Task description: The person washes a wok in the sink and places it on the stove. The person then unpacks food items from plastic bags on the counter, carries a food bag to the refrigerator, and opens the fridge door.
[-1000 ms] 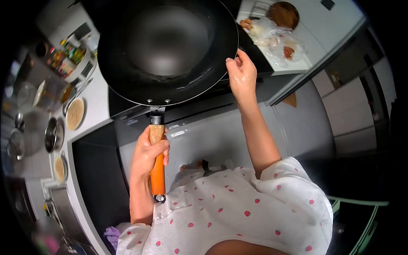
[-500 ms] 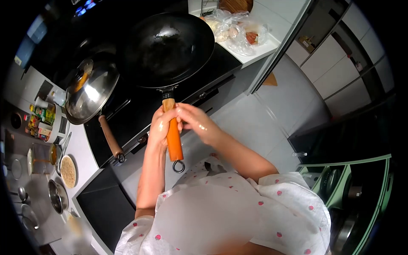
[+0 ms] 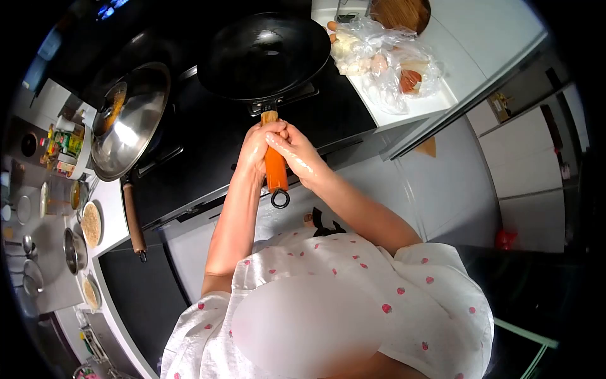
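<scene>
A black wok (image 3: pixel 265 60) is over the stove, its near edge beside an exposed bit of burner grate (image 3: pixel 303 95). Its orange handle (image 3: pixel 276 172), wood-coloured near the pan and ending in a metal ring, points towards me. My left hand (image 3: pixel 254 146) is closed around the handle from the left. From the right, my right hand (image 3: pixel 295 150) also wraps it, the fingers of both hands meeting over the top. Wet, shiny patches show on both hands. Only a light glint shows on the wok's dark inside.
Left on the stove (image 3: pixel 189 177) stands a pan with a domed glass-and-steel lid (image 3: pixel 132 129) and a brown handle (image 3: pixel 134 218). Plastic bags of food (image 3: pixel 391 66) lie on the right counter, near eggs and a round wooden board (image 3: pixel 402 14). A plate (image 3: pixel 91 224) and a steel bowl (image 3: pixel 71 251) line the left counter.
The wok and both hands have moved away from me over the stove, uncovering part of the burner grate. My right hand has closed more firmly round the handle. The view has shifted too.
</scene>
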